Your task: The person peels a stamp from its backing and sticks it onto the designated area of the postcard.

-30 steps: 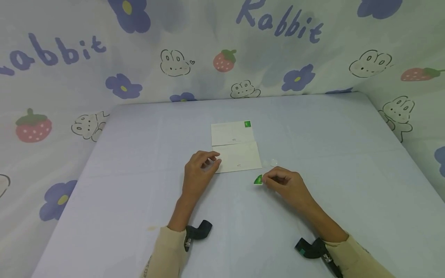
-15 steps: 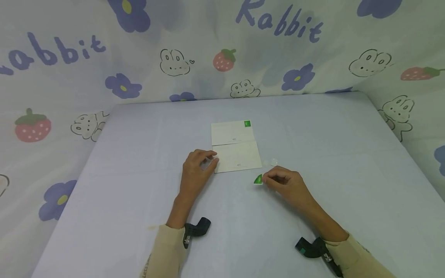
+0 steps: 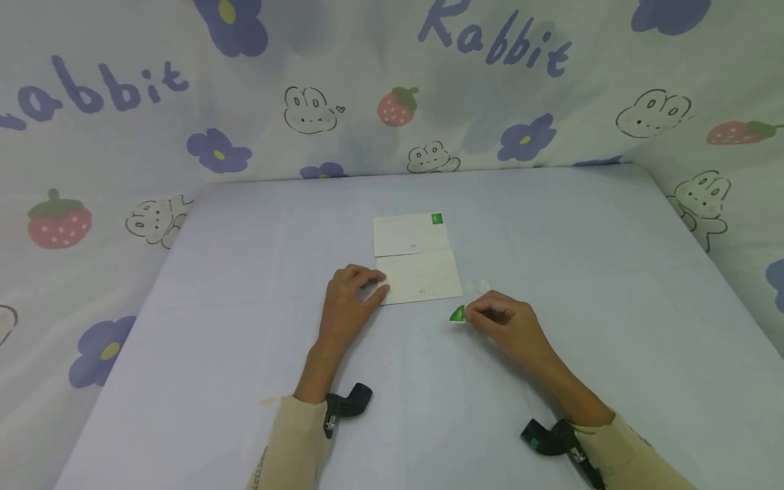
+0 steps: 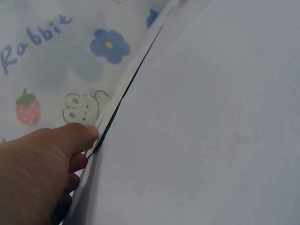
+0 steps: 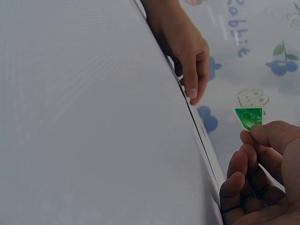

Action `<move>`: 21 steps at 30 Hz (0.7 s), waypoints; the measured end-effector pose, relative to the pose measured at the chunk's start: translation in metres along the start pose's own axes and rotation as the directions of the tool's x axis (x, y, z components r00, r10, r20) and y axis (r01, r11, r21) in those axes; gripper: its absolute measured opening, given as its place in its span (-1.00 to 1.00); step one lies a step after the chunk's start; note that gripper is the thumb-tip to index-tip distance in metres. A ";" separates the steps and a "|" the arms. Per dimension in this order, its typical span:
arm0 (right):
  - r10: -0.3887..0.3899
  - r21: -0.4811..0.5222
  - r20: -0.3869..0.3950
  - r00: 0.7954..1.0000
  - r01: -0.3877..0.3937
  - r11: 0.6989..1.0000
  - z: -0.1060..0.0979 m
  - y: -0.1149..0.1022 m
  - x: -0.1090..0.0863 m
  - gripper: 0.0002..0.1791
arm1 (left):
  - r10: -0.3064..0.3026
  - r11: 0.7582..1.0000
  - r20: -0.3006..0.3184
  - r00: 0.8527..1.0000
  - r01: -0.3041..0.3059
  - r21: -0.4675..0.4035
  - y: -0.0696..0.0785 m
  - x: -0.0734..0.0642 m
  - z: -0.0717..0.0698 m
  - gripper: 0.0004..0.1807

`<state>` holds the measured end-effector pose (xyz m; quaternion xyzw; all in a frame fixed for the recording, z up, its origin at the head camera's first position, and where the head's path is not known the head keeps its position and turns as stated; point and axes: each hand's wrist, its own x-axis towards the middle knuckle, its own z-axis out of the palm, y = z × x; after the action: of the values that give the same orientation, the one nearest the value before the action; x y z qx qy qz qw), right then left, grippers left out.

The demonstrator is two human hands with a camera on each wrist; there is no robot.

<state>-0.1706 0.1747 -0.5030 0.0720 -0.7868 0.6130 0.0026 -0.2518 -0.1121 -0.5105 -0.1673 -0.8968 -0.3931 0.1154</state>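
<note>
Two white envelopes lie one behind the other on the table. A green stamp [image 3: 437, 218] sits in the top right corner of the far envelope [image 3: 401, 235]. My left hand [image 3: 348, 299] rests at the left edge of the near envelope [image 3: 422, 275], its thumb and fingertips overlapping that edge. Just right of and in front of this envelope, my right hand [image 3: 505, 323] pinches a second green stamp [image 5: 249, 116] by one side between thumb and index finger. Its other fingers curl loosely in the right wrist view. Part of the held stamp is hidden under the fingertips.
Small clear scraps [image 3: 483, 286] lie on the white table [image 3: 582, 258], right of the near envelope and just beyond my right hand. A cloth curtain [image 3: 349, 61] printed with rabbits, flowers and strawberries hangs behind the table and along its sides.
My left hand drew slightly left, then came back to the near envelope's edge with its fingers lower. My right hand, still pinching the stamp, has barely shifted.
</note>
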 end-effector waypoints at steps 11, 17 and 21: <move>-0.024 -0.046 -0.027 0.999 0.023 0.999 0.001 0.003 0.005 -0.96 | 0.020 0.999 0.001 1.000 -0.020 0.032 0.001 0.000 0.000 -0.80; -0.053 -0.094 -0.049 0.997 0.048 0.994 0.000 0.008 0.010 -0.96 | 0.012 0.999 0.008 1.000 -0.013 0.042 0.001 0.000 0.001 -0.80; -0.060 -0.113 -0.072 0.996 0.052 0.992 -0.001 0.009 0.017 -0.96 | 0.021 0.999 0.003 1.000 -0.021 0.050 0.001 0.000 0.000 -0.80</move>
<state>-0.1881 0.1755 -0.5097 0.0706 -0.8165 0.5705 0.0533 -0.2510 -0.1112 -0.5098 -0.1741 -0.9047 -0.3690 0.1227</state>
